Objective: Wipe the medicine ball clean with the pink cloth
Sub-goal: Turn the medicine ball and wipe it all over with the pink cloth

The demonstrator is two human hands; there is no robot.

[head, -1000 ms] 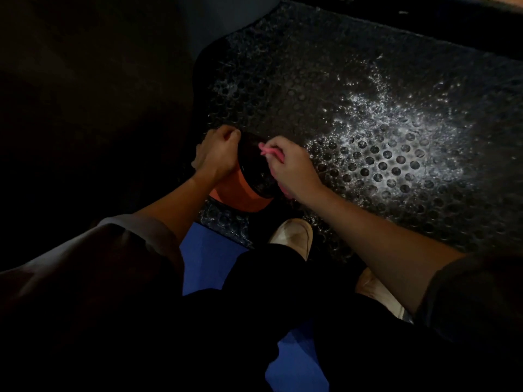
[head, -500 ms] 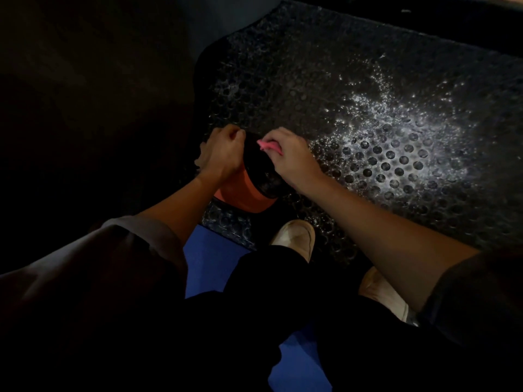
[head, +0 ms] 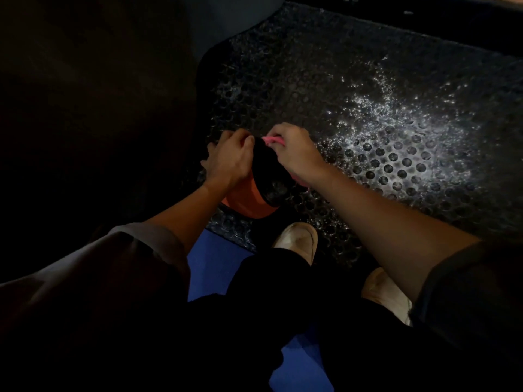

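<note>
Pretty dark shot, but the medicine ball (head: 263, 182), black and orange, sits on the perforated rubber mat (head: 368, 114) right in front of the person's light shoe (head: 300, 240). The left hand (head: 229, 161) curls over the ball's left side, gripping it. The right hand (head: 294, 154) has its fingers bunched around the pink cloth (head: 270, 140), pressing it against the ball's top right. A bit of cloth peeks out near the knuckles. Blue floor (head: 209, 261) shows below the mat.
</note>
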